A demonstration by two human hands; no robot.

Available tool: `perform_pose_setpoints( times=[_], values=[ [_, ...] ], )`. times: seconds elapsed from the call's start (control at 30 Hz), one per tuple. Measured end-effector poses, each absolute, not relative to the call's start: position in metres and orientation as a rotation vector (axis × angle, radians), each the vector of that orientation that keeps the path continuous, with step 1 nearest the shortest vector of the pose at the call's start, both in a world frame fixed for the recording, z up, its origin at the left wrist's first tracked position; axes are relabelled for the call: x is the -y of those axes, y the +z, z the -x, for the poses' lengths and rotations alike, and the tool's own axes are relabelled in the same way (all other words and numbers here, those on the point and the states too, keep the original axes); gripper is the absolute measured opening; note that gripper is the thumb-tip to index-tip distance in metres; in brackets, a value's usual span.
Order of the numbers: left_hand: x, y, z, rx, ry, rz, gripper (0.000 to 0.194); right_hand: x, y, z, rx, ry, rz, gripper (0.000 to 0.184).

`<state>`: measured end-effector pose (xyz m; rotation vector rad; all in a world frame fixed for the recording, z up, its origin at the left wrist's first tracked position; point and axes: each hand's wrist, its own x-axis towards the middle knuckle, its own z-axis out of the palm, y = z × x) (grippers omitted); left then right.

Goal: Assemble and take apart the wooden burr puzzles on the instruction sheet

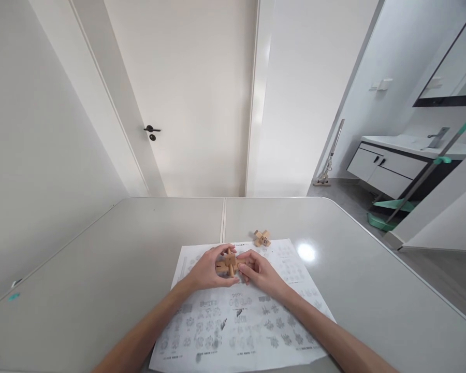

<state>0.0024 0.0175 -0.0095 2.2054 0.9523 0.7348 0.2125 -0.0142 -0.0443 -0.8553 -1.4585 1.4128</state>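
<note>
A small wooden interlocking puzzle (228, 264) is held between both my hands, just above a printed sheet of diagrams (241, 321). My left hand (207, 270) wraps its fingers round the puzzle's left side. My right hand (261, 272) pinches its right end with thumb and fingertips. A second wooden puzzle (262, 238), cross-shaped, lies on the far edge of the sheet, a short way beyond my right hand. Both forearms reach in from the bottom of the picture.
The sheet lies on a grey table (101, 269) with a seam down its middle. Behind it stands a white door (178, 93) with a black handle. At right an opening shows a bathroom vanity (392, 166), a mop and a green dustpan (388, 212).
</note>
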Motion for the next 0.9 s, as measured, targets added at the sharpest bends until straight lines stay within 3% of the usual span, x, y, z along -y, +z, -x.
perform_pose_setpoints(
  times=[0.9],
  values=[
    [-0.021,-0.016,0.001,-0.912,0.723,-2.383,0.083,0.011,-0.047,-0.215,1.428,1.456,0.821,0.048]
  ],
)
